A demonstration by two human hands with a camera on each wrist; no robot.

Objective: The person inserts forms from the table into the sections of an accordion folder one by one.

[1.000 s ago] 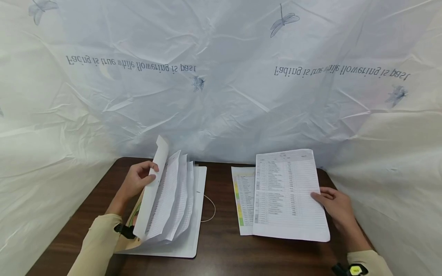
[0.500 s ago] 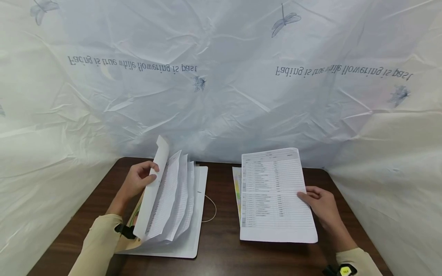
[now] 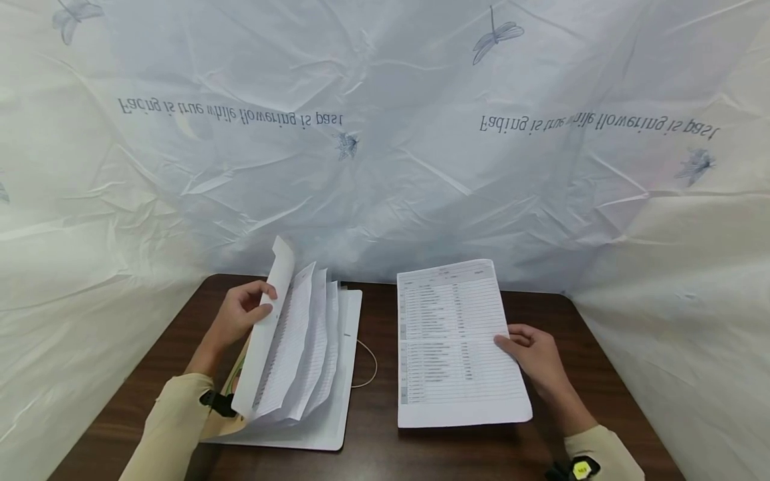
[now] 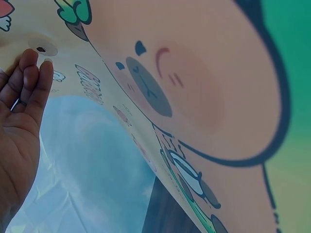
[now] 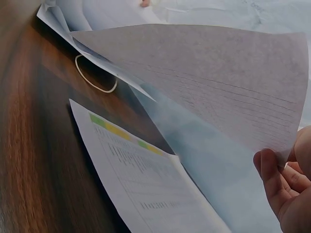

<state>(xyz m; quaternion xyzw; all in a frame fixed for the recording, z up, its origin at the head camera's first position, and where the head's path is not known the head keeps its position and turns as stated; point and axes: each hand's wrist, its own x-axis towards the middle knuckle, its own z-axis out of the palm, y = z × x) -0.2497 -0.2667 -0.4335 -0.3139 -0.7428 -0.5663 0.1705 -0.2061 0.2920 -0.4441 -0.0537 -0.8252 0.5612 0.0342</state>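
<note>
On the left of the table lies an open folder [image 3: 344,401], its cover [image 3: 262,341] raised and white on the inside. My left hand [image 3: 239,312] pinches that cover by its edge between thumb and fingers. In the left wrist view the cover's outer side shows a cartoon animal face [image 4: 189,92]. Several printed pages [image 3: 295,341] fan up inside. To the right, my right hand [image 3: 535,351] pinches the right edge of a printed sheet [image 3: 451,361] with ruled rows. The right wrist view shows this sheet lifted above a second sheet [image 5: 141,179] with a green and yellow strip.
A thin elastic loop [image 3: 375,365] sticks out from the folder's right side onto the dark wooden table [image 3: 373,427]. A pale plastic sheet [image 3: 385,200] with printed lettering hangs behind and at both sides.
My right hand has carried the printed sheet leftward, towards the folder, and in the head view it now covers the colour-striped sheet. My left hand keeps the cover raised in the same place.
</note>
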